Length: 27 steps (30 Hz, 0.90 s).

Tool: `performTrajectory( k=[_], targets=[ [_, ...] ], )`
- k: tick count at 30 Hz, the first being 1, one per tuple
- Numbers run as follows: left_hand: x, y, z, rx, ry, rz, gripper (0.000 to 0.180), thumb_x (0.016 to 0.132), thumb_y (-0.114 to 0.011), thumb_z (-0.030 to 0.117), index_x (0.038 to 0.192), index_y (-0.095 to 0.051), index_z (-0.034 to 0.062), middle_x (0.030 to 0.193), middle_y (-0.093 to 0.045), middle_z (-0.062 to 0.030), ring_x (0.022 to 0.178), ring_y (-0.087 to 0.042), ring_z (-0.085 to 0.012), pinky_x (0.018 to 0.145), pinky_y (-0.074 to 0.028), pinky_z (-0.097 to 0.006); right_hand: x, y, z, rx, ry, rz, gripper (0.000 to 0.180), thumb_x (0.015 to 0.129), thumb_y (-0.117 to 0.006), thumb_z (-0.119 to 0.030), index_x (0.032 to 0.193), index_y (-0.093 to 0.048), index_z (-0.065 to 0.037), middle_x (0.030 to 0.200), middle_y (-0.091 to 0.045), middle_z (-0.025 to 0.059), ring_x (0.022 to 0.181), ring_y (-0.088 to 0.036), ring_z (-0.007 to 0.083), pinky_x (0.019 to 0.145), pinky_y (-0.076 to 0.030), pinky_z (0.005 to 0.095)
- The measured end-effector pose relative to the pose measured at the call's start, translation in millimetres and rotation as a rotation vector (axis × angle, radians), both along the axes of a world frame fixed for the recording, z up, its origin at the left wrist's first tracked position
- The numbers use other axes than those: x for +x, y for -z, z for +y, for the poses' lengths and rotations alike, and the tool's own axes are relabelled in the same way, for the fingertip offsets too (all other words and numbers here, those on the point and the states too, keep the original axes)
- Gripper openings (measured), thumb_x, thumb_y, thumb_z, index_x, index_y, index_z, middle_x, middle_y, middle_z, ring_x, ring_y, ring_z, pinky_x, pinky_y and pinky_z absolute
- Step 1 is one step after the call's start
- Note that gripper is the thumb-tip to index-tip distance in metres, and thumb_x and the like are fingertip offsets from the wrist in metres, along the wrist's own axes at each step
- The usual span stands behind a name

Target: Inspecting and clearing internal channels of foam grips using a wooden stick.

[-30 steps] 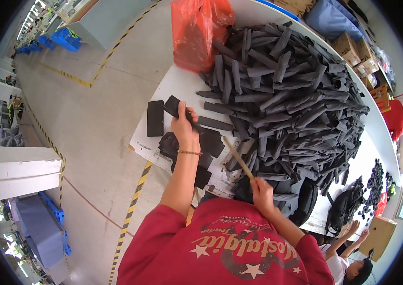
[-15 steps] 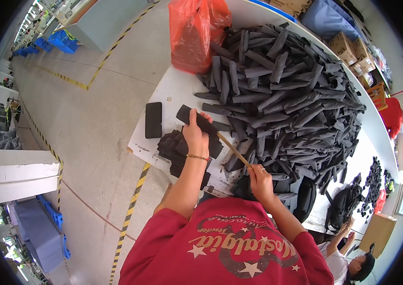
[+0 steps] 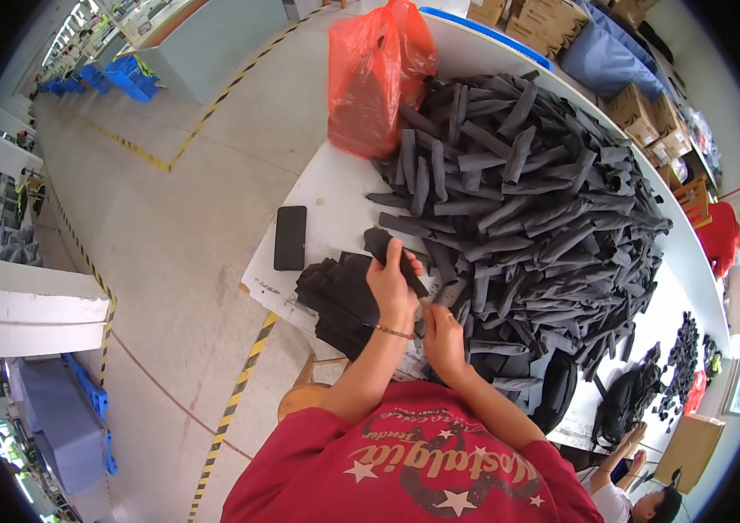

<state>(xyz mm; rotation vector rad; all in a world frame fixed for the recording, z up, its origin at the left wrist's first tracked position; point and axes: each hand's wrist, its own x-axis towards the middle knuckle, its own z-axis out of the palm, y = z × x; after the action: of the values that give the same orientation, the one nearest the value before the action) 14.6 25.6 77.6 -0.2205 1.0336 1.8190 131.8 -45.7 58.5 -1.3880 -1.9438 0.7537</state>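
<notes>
My left hand is closed around a dark grey fabric tube, held at a slant over the table. Close below it, my right hand pinches a thin tan stick. Only a short piece of the stick shows at the tube's lower end; the rest is hidden by the tube and my fingers. Beside my left wrist lies a stack of flat black fabric pieces. A large heap of dark grey fabric tubes covers the table to the right of my hands.
A black phone lies near the table's left edge. An orange plastic bag stands at the far corner. Black bags lie to the right, and another person sits beyond. A wooden stool is beside me at the left.
My right hand has moved up and left, close to my left hand, and much less of the stick shows. My left hand and the tube have shifted right and nearer to me.
</notes>
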Motion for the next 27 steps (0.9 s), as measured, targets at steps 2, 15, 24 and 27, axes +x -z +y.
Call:
performTrajectory(
  k=[2, 15, 24, 27],
  targets=[
    [-11, 5, 1, -0.006, 0.013, 0.023, 0.022, 0.089, -0.069, 0.019, 0.077, -0.055, 0.0055, 0.065, -0.058, -0.0043, 0.050, -0.054, -0.0128, 0.043, -0.043, -0.024, 7, 1, -12, -0.025, -0.010, -0.013, 0.006, 0.091, -0.055, -0.004, 0.089, -0.052, 0.001, 0.077, -0.059, 0.0244, 0.070, -0.059, 0.0451, 0.057, -0.046, 0.0495],
    [-81, 0, 32, -0.034, -0.121, 0.085, 0.026, 0.091, -0.065, 0.030, 0.090, -0.057, 0.0054, 0.059, -0.036, 0.0059, 0.046, -0.031, -0.0046, 0.043, -0.024, -0.022, 79, -67, -48, -0.381, 0.051, -0.031, 0.021, 0.085, -0.069, -0.012, 0.101, -0.058, -0.004, 0.055, -0.050, 0.0107, 0.047, -0.051, 0.0258, 0.048, -0.043, 0.0327],
    [-20, 42, -1, -0.035, 0.107, -0.142, 0.018, 0.090, -0.065, 0.020, 0.087, -0.056, 0.0052, 0.068, -0.052, 0.0006, 0.052, -0.046, -0.0091, 0.049, -0.041, -0.022, 6, -29, 46, -0.008, -0.015, 0.272, 0.006, 0.083, -0.067, 0.001, 0.086, -0.062, 0.002, 0.078, -0.055, 0.0074, 0.066, -0.052, 0.0158, 0.058, -0.040, 0.0281],
    [-23, 39, -15, 0.133, 0.402, 0.418, 0.023, 0.088, -0.067, 0.020, 0.100, -0.060, 0.0012, 0.076, -0.060, -0.0025, 0.060, -0.055, -0.0117, 0.057, -0.047, -0.025, 30, -21, 52, -0.157, -0.095, 0.270, 0.006, 0.084, -0.067, 0.000, 0.085, -0.062, 0.003, 0.074, -0.053, 0.0063, 0.064, -0.049, 0.0142, 0.056, -0.038, 0.0273]
  ],
)
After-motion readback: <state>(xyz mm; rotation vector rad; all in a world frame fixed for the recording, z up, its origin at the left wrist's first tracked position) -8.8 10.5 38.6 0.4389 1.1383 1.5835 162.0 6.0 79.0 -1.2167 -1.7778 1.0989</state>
